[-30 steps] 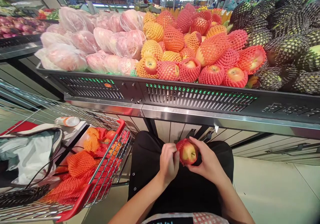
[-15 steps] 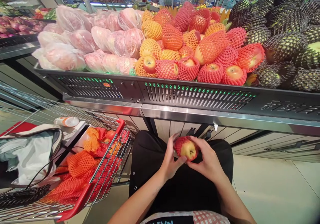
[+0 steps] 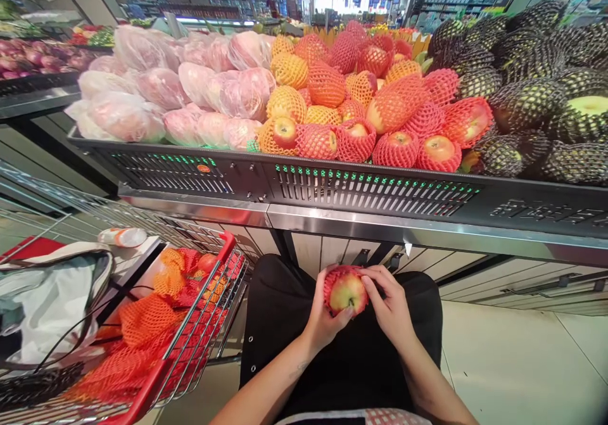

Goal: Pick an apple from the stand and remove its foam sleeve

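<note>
A red and yellow apple point(image 3: 348, 295) sits above my lap, its stem end facing me. Around its far side is a red foam net sleeve point(image 3: 334, 275), partly pulled over it. My left hand point(image 3: 327, 314) wraps the apple from the left, thumb near the stem. At the right side, the fingers of my right hand point(image 3: 386, 298) pinch the edge of the net against the apple; the fingertips are partly hidden.
A black display crate point(image 3: 375, 187) ahead holds netted apples point(image 3: 396, 148), plastic-wrapped pink fruit point(image 3: 126, 116) and black-netted fruit point(image 3: 522, 102). To my left stands a shopping cart point(image 3: 159, 374) with loose foam nets point(image 3: 145, 317), a bag point(image 3: 52, 304) and a bottle point(image 3: 122, 237).
The apple has turned and shifted slightly left, deeper into my left hand. My right hand has gone from cupping the apple to pinching the net's edge. The view has tilted up slightly.
</note>
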A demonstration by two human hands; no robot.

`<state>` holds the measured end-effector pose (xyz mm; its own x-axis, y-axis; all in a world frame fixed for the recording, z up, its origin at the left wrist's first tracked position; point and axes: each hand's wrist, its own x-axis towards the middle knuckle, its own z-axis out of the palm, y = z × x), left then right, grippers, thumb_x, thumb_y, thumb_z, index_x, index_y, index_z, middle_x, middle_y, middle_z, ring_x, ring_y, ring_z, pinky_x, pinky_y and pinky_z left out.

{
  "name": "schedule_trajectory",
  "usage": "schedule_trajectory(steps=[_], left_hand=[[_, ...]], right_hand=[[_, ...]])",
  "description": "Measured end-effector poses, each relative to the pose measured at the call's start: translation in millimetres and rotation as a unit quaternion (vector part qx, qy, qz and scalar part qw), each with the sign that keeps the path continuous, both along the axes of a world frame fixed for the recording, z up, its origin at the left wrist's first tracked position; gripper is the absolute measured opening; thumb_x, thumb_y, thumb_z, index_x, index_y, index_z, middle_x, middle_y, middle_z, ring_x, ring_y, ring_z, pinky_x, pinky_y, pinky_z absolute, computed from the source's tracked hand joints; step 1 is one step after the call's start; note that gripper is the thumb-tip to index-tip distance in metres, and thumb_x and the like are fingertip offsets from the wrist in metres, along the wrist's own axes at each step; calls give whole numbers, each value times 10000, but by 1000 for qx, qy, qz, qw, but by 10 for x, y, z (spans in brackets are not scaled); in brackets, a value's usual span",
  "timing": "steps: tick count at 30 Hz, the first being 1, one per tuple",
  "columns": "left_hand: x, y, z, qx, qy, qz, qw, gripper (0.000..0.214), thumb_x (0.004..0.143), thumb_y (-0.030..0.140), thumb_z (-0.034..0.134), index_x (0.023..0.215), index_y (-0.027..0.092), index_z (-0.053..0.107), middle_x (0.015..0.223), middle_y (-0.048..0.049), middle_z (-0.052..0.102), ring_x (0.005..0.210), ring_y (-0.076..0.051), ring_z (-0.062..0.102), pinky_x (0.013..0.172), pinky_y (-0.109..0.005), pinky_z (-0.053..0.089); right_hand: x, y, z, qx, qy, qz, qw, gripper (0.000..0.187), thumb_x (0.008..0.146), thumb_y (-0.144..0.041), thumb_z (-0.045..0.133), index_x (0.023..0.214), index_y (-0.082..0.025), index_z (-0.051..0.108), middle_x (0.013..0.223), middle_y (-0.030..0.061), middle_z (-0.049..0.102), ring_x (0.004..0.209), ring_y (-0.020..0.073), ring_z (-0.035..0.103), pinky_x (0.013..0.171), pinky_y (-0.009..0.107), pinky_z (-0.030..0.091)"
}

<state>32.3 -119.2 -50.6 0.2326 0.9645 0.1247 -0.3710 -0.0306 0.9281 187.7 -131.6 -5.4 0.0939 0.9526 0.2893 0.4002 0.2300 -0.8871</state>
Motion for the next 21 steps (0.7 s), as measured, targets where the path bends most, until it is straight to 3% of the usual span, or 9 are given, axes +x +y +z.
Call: schedule_trajectory(steps=[4,6,8,10,11,14,17,19,21], left_hand=[[3,28,-74,-14,3,41,999,711,782,508,727,1371,229,443,1360,-122,552,1273,-308,523,1115,-432,394],[5,39,-116,-38,-3,66,997,685,791,579,683,1341,221,490,1329,-114,580,1243,-311,542,1093,-434,415],[15,39,-161,-68,-11,74,995,682,785,635,658,1308,214,541,1304,-114,609,1224,-324,559,1079,-451,435],[19,50,-208,-94,-17,56,994,671,798,641,641,1317,223,561,1315,-115,625,1234,-336,569,1076,-470,453],[12,70,-230,-96,-5,40,995,649,818,626,630,1329,232,567,1331,-115,628,1248,-338,570,1078,-473,459],[-74,218,-273,-24,141,-5,990,519,896,517,589,1360,284,590,1345,-102,648,1257,-325,593,1080,-460,481],[-224,445,-276,153,308,-21,939,531,910,404,597,1434,360,524,1357,-79,654,1198,-295,654,1010,-390,552],[-307,560,-261,269,357,5,895,589,892,390,623,1462,388,478,1383,-59,638,1177,-269,673,953,-327,586],[-359,607,-216,317,396,53,860,541,899,410,617,1430,392,518,1369,-32,651,1166,-235,681,924,-268,591]], right_hand=[[27,1,-41,34,-37,-5,999,232,995,-261,492,1034,-272,721,914,65,657,880,207,644,789,370,553],[61,-9,-52,45,-72,20,996,212,947,-361,586,1109,-277,694,1038,95,653,1006,254,644,866,430,562],[73,-12,-80,34,-105,74,991,685,736,-533,794,1330,-276,569,1330,157,562,1242,352,565,1003,536,528],[53,9,-140,22,-125,128,984,1175,485,-569,922,1485,-285,375,1516,191,417,1369,411,464,1077,583,479],[35,32,-180,24,-131,141,981,1235,453,-518,948,1501,-301,331,1526,186,420,1367,406,475,1078,572,486],[1,144,-285,75,-150,113,979,1056,510,-276,921,1429,-336,404,1382,133,590,1224,354,624,1000,489,571],[70,304,-243,143,-206,80,965,968,494,-223,851,1383,-311,480,1254,117,666,1066,338,709,866,415,637],[192,434,-71,189,-237,72,950,900,508,-270,831,1355,-286,527,1206,112,680,1002,319,729,807,371,647],[361,582,236,247,-247,52,936,829,552,-315,809,1338,-260,552,1199,116,671,992,306,726,790,354,640]])
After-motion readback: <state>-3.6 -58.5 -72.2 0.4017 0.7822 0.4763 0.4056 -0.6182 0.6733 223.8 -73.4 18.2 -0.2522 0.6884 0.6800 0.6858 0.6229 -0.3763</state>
